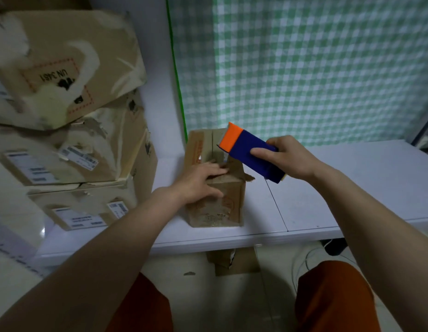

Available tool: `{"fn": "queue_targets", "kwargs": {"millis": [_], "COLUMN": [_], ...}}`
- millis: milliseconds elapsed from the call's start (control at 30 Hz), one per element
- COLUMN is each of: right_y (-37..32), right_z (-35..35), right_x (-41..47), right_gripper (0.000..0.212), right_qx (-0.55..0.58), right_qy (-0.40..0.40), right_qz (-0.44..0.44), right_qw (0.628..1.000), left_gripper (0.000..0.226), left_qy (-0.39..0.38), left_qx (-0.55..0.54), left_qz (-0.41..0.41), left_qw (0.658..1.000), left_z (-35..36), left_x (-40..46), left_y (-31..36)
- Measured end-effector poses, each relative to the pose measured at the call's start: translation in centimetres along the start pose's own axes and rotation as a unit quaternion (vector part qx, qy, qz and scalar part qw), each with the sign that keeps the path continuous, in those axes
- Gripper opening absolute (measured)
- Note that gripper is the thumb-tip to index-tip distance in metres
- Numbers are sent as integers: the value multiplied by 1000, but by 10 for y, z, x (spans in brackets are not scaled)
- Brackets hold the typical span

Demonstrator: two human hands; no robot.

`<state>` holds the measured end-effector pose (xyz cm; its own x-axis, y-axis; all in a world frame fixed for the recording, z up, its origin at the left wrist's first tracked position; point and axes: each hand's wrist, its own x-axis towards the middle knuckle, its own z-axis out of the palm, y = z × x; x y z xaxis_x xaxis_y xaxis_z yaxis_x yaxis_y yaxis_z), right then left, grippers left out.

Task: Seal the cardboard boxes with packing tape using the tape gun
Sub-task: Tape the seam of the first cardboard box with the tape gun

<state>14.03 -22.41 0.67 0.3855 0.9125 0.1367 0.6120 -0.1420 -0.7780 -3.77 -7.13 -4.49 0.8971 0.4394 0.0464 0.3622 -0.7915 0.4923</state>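
Tape gun (pixel 250 153) in right hand (pixel 288 159); left hand (pixel 201 182) flat on small box (pixel 217 204)

Both forearms are seen bare to the frame edge; no sleeves, watch or rings are visible. The left hand (pixel 201 182) and right hand (pixel 288 158) are ungloved. Rust-orange fabric is worn on both legs (pixel 332 298), plain, with no visible print or seams.

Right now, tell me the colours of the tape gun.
The tape gun is dark blue with an orange front end, seen best in the head view.
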Motion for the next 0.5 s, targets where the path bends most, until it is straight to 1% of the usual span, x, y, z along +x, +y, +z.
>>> {"fn": "queue_targets", "kwargs": {"millis": [33,67,100,133,167,200,233,267,333,433,500], "right_y": [0,0,1,1,0,-1,-3,-4,-7,-7,-7], "right_z": [-1,-2,-2,-3,-4,-5,-5,-6,-6,-8,-11], "right_x": [-1,-2,-2,-2,-2,-3,-3,-3,-3,0,0], "right_gripper": [24,21,20,21,22,21,19,17,13,11,10], "right_qx": [12,17,16,12,8,9,14,21,24,1,-8], "right_qy": [-17,-30,-39,-45,-51,-58,-66,-72,-85,-108,-120], "right_qz": [-7,-14,-20,-26,-31,-35,-38,-41,-42,-35,-26], "right_qw": [1000,999,999,999,998,998,997,996,995,994,992], "left_gripper": [59,49,39,33,33,40,48,53,53,41,34], "left_qy": [35,86,140,175,182,169,149,131,94,54,45], "left_qx": [-100,-195,-267,-325,-382,-438,-474,-496,-504,-492,-500], "left_qz": [-41,-89,-139,-174,-186,-181,-174,-161,-132,-114,-110], "left_qw": [993,973,943,913,887,864,850,843,848,862,858], "left_z": [-3,-6,-12,-18,-25,-32,-39,-46,-58,-70,-74], "left_x": [0,1,4,8,10,10,9,8,3,-2,-7], "left_y": [4,7,8,8,8,9,13,17,29,31,26]}}
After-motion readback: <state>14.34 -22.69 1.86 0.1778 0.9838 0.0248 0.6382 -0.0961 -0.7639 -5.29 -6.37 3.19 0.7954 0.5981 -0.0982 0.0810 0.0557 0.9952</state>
